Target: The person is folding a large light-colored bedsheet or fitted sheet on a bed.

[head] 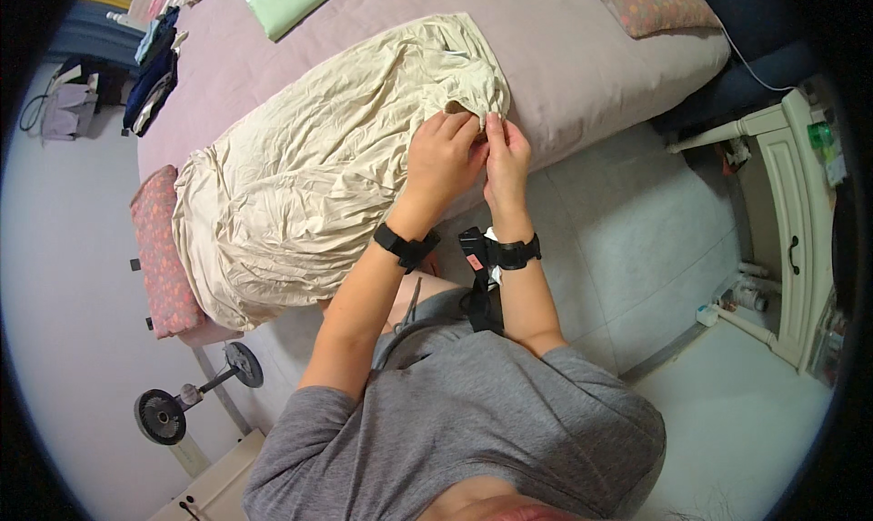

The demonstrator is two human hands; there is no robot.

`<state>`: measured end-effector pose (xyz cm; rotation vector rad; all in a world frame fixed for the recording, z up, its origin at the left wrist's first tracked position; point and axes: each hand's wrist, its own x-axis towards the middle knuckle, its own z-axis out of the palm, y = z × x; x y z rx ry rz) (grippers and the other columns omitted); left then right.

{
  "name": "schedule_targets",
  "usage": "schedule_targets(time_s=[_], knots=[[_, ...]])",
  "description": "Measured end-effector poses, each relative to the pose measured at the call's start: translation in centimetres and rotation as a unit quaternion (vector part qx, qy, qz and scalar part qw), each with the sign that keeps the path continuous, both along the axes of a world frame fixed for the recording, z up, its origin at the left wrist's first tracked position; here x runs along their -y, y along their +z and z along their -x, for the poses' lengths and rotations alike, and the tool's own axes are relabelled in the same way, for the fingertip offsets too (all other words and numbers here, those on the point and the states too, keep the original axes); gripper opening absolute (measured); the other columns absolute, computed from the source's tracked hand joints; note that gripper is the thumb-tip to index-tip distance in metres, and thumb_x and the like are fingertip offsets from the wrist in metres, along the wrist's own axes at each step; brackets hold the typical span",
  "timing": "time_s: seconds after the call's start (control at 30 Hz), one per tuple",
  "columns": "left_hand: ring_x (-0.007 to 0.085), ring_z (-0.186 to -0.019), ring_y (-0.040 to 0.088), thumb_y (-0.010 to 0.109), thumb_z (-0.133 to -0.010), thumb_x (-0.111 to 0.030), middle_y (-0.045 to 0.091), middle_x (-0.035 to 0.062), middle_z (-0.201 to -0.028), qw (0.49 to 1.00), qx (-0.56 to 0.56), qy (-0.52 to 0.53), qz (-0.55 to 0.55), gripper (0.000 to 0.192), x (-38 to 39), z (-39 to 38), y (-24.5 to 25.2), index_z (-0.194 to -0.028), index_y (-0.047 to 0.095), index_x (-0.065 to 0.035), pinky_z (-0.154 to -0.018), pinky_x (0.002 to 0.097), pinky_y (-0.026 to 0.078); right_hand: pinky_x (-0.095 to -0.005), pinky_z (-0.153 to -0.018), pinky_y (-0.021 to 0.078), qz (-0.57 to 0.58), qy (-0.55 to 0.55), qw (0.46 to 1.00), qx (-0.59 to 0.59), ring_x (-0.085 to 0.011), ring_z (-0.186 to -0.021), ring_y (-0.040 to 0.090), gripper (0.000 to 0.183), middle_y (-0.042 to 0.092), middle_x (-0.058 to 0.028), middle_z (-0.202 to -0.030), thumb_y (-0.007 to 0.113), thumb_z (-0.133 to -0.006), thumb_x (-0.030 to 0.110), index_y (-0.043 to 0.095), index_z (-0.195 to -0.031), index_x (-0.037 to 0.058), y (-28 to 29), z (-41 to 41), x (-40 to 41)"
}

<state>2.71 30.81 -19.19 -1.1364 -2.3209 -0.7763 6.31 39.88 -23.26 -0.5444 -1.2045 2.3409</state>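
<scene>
A wrinkled cream cloth garment lies spread over the near side of the bed, its lower edge hanging toward my legs. My left hand grips the cloth beside a small dark opening at its right end. Close against it, my right hand pinches the garment's edge between thumb and fingers. The fingertips of both hands are partly hidden by the cloth and by each other. A small white tag shows on the fabric above my hands. Each wrist wears a black strap.
The bed has a pale pink sheet. On it lie a folded green cloth, dark folded clothes and floral pillows. A standing fan is at lower left. A white dressing table stands on the right.
</scene>
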Motion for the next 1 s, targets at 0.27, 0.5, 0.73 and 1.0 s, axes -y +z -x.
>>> schedule_targets(time_s=[0.27,0.5,0.73,1.0], knots=[[0.0319,-0.100,0.056,0.070,-0.070,-0.004,0.059,0.0117,-0.115,0.999,-0.008,0.026,-0.047,0.016,0.4,1.4,2.4,-0.086,0.068,-0.0054,-0.083,0.0380,0.046,-0.0200,-0.063,0.0396,0.003,0.019,1.000,-0.023,-0.0036,-0.071,0.046,0.025,0.057,0.0027,-0.083,0.055,-0.095,0.023,0.061,-0.095,-0.0013,-0.8,0.4,-0.2],[0.0264,-0.083,0.064,0.064,-0.074,-0.001,0.066,0.0095,-0.097,0.995,-0.061,-0.022,-0.082,0.015,1.1,3.7,2.8,-0.088,0.068,-0.0038,-0.071,0.0345,0.052,-0.0232,-0.066,0.0448,-0.016,0.033,0.999,0.009,-0.0071,-0.075,0.051,0.028,0.060,-0.0006,-0.086,0.053,-0.095,0.023,0.062,-0.098,-0.0031,0.2,0.2,-0.5],[0.0198,-0.094,0.060,0.061,-0.072,-0.011,0.061,0.0063,-0.114,0.986,-0.078,-0.117,0.085,0.030,1.6,1.9,-1.2,-0.101,0.066,-0.0073,-0.079,0.0313,0.050,-0.0281,-0.074,0.0499,0.077,0.123,0.989,0.024,-0.0140,-0.087,0.060,0.038,0.062,-0.0074,-0.100,0.053,-0.095,0.034,0.058,-0.109,-0.0010,-0.9,-0.2,-2.2],[0.0286,-0.103,0.055,0.062,-0.075,-0.007,0.054,0.0101,-0.111,0.998,0.001,-0.016,0.060,0.039,8.9,-6.4,-6.9,-0.114,0.056,-0.0073,-0.086,0.0376,0.048,-0.0283,-0.073,0.0483,-0.201,0.220,0.955,-0.003,-0.0165,-0.084,0.061,0.036,0.065,-0.0099,-0.098,0.065,-0.088,0.023,0.058,-0.106,-0.0074,1.8,4.3,-3.6]])
